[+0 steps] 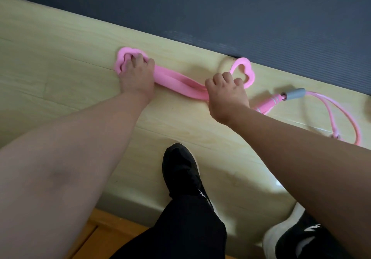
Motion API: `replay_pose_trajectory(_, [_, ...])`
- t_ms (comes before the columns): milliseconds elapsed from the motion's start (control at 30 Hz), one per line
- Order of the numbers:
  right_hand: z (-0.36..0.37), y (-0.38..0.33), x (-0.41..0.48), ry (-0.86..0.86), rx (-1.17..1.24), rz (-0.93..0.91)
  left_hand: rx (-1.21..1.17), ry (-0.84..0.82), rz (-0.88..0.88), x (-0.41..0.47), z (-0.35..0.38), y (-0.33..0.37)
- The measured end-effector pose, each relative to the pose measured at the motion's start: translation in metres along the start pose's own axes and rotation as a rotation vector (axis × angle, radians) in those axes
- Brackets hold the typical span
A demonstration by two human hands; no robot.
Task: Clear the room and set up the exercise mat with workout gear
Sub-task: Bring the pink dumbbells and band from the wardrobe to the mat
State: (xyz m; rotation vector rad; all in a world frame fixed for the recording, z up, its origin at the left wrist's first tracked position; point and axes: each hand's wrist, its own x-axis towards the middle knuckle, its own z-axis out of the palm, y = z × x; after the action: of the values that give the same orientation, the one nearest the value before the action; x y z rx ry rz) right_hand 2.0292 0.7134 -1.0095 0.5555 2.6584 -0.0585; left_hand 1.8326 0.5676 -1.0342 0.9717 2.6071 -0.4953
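Note:
A pink resistance band [180, 84] with a foam loop handle at each end lies on the pale wood-look floor, just below the dark blue exercise mat [241, 17]. My left hand [136, 76] grips the left handle, fingers hooked through its loop. My right hand [226, 92] is closed on the band beside the right handle [244, 72], whose loop stands free above my knuckles. A pink jump rope [329, 106] with a pink and grey handle lies on the floor to the right of my right hand.
The mat's edge runs diagonally from upper left to right. My two black shoes [180, 170] stand on the floor below the band. An orange wooden strip [94, 232] shows at the bottom left.

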Motion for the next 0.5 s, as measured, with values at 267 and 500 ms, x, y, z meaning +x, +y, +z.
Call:
replay_pose_trajectory(267, [-0.010, 0.009, 0.007, 0.036, 0.022, 0.037, -0.055, -0.039, -0.008, 0.013, -0.012, -0.003])
replay_pose_trajectory(500, [-0.003, -0.004, 0.002, -0.076, 0.045, 0.039, -0.037, -0.017, -0.015, 0.013, -0.010, -0.005])
